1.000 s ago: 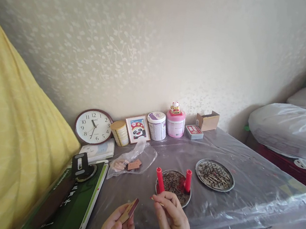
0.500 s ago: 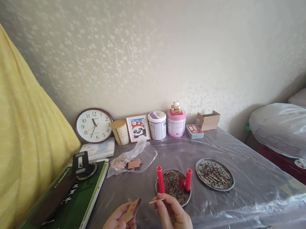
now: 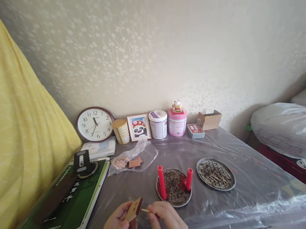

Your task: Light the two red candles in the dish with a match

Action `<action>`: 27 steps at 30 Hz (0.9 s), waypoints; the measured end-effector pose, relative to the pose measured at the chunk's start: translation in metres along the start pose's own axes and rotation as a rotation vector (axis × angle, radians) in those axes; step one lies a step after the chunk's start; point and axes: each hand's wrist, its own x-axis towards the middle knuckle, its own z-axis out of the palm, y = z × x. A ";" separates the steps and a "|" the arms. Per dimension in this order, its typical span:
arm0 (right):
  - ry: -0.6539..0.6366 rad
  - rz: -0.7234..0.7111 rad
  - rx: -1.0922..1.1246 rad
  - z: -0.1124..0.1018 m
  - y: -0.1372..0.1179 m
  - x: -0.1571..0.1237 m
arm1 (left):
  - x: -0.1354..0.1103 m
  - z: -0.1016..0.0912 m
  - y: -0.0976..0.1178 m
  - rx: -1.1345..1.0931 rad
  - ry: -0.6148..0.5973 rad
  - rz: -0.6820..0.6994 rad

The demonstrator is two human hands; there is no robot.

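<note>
My left hand [image 3: 119,226] grips a small matchbox [image 3: 134,209], tilted with its dark striking side facing right. Between the thumb and forefinger of my right hand [image 3: 171,227] is a matchstick [image 3: 145,210]. Its head end is at the dark side of the matchbox; whether they touch I cannot tell. No flame shows. Just beyond my hands, a round metal tray [image 3: 171,204] bears two upright red candles, a taller, slightly leaning one [image 3: 162,183] and a shorter one [image 3: 188,179]. Both are unlit.
A second round tray [image 3: 213,186] with used matchsticks lies to the right. A plastic bag [image 3: 150,155] with another matchbox [image 3: 135,162] is at the left. Behind stand a clock [image 3: 95,124], a framed panda picture [image 3: 139,127] and tins. A green book [image 3: 78,202] lies at left.
My right hand has moved left and down, bringing the matchstick from beside the taller candle to the matchbox's side. My left hand has hardly moved.
</note>
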 end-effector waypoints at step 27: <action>0.092 0.504 0.008 0.008 0.024 0.000 | -0.010 -0.007 0.017 0.034 0.155 0.072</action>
